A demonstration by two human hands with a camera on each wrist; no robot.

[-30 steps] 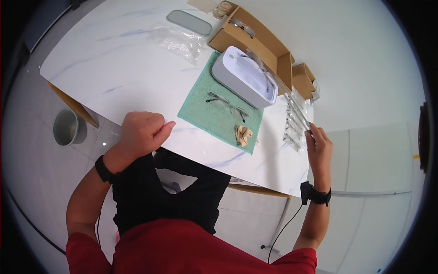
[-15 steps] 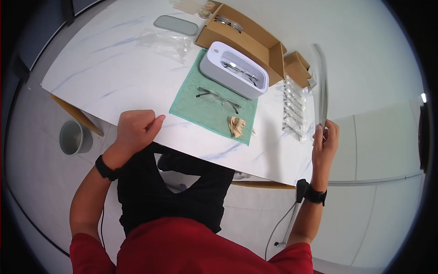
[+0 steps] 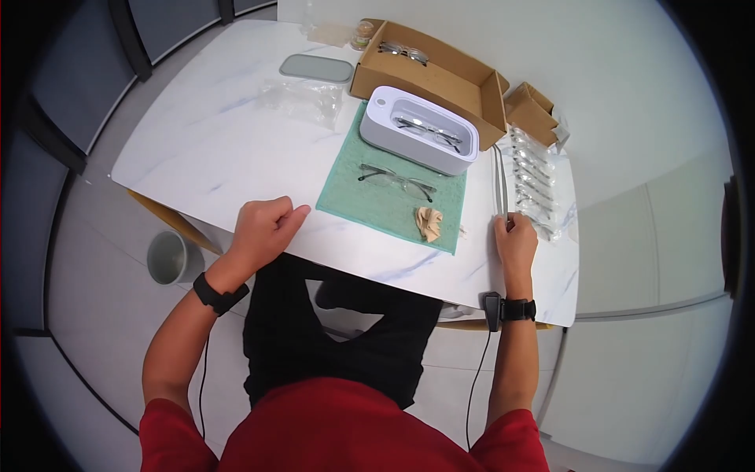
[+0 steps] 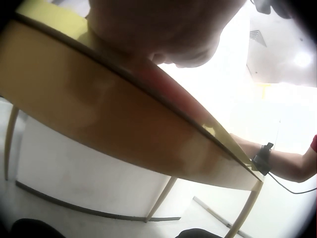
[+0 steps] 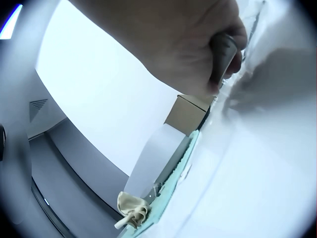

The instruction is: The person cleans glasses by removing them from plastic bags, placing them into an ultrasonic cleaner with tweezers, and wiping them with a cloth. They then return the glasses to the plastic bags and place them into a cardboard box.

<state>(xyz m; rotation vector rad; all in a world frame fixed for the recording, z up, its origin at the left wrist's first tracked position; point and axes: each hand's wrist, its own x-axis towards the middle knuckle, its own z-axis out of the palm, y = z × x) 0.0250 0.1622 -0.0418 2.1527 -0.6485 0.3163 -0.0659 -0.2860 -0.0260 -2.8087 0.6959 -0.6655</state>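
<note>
A pair of long metal tweezers [image 3: 501, 182] is pinched in my right hand [image 3: 517, 245], low at the right side of the table, its arms pointing away beside the cardboard box. Part of the tweezers' grey metal [image 5: 222, 54] shows between the fingers in the right wrist view. My left hand [image 3: 266, 230] rests at the table's front edge with curled fingers and thumb out, holding nothing. Between the hands, clear-rimmed glasses [image 3: 397, 182] lie on a green towel [image 3: 354, 197]. Behind them stands a white cleaner tub [image 3: 417, 145] with another pair of glasses [image 3: 429, 132] inside.
A crumpled beige cloth [image 3: 429, 223] lies on the towel. The open cardboard box [image 3: 464, 86] at the back holds glasses [image 3: 403, 53]. Several clear packets [image 3: 535, 189] line the right side, near a small box [image 3: 532, 114]. A grey lid [image 3: 316, 68] and plastic bag [image 3: 303, 102] lie back left.
The tweezers were angled over the packets, swung up and away to the right, and are now lower and left, beside the towel. The left hand stays curled at the table edge.
</note>
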